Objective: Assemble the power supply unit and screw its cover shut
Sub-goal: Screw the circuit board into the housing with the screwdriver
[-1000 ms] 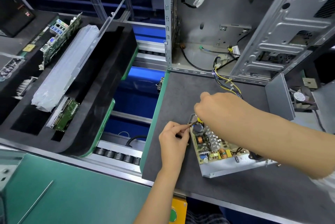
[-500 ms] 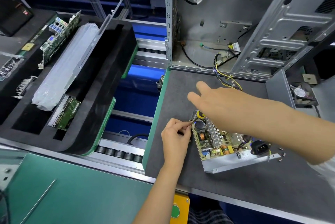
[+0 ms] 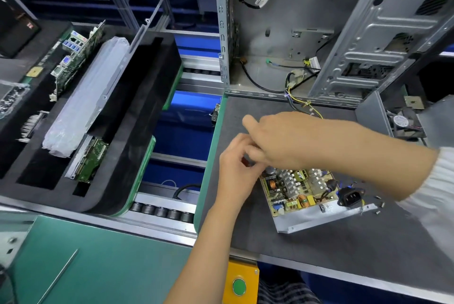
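The left hand and right hand meet at the far-left corner of the open power supply's green circuit board; both have curled fingers, contents hidden. The board sits in its bare sheet-metal tray on the grey worktop. Judged light, rigid and fragile: grip the tray edges, not components.

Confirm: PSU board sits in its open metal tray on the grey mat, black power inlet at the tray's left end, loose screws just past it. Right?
Not quite. The head view shows the black power inlet at the right end of the metal tray, not the left. The rest holds: PSU board uncovered in the tray on the grey mat, loose screws just past the inlet.
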`<state>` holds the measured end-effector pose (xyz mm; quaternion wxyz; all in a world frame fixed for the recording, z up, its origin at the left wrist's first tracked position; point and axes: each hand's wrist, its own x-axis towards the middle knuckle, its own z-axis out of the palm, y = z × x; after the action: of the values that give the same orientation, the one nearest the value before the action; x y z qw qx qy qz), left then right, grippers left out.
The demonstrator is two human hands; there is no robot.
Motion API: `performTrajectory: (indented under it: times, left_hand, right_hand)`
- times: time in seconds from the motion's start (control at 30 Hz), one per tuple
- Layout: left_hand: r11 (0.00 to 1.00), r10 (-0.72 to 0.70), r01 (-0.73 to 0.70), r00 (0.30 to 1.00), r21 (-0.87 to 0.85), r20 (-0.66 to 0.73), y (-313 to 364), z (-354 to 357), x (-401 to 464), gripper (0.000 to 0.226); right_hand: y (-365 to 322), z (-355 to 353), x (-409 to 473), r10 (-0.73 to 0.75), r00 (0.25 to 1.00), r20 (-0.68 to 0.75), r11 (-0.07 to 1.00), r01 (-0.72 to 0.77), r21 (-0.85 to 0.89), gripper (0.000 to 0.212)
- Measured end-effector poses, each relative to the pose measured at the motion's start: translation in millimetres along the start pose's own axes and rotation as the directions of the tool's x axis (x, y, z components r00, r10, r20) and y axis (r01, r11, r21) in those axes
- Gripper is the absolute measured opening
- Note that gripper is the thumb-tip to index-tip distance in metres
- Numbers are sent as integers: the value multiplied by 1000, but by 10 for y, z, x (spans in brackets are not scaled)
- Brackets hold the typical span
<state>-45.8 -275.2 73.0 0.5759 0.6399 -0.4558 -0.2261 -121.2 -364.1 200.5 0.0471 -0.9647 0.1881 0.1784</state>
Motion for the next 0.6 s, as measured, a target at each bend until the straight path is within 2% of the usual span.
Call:
performTrajectory:
  times: [0.07,0.13,0.2,0.27,0.33,0.43,0.53,0.6]
  left_hand:
    - [1000,5,-5,1000,-10,8,-25,-27,24,14]
    - [999,-30,31,998,-24,50,-35,-63,45,14]
    - [995,-86,90,989,-31,117,-24,-111,78,12]
    - [990,-127,136,971,-31,201,-7,-181,116,15]
    - [985,-130,155,956,-78,263,32,-253,144,23]
    - [989,-102,124,968,-82,230,105,-272,188,24]
    - [998,-55,60,974,-17,218,136,-259,202,15]
    - [999,-25,30,972,-17,235,122,-291,195,15]
  right_hand:
    - [105,-99,-31,-92,994,62,993,87,78,23]
    - [180,-176,-44,-199,976,88,979,201,-14,17]
    - [169,-192,-18,-224,971,87,961,235,-145,14]
    - [127,-175,9,-199,978,68,943,210,-259,17]
    - [102,-143,13,-152,988,31,941,154,-300,20]
    - [54,-157,-10,-66,997,-39,963,53,-265,19]
    - [21,-171,-45,-67,992,-109,946,28,-323,17]
    - [36,-164,-102,-74,992,-105,956,40,-292,11]
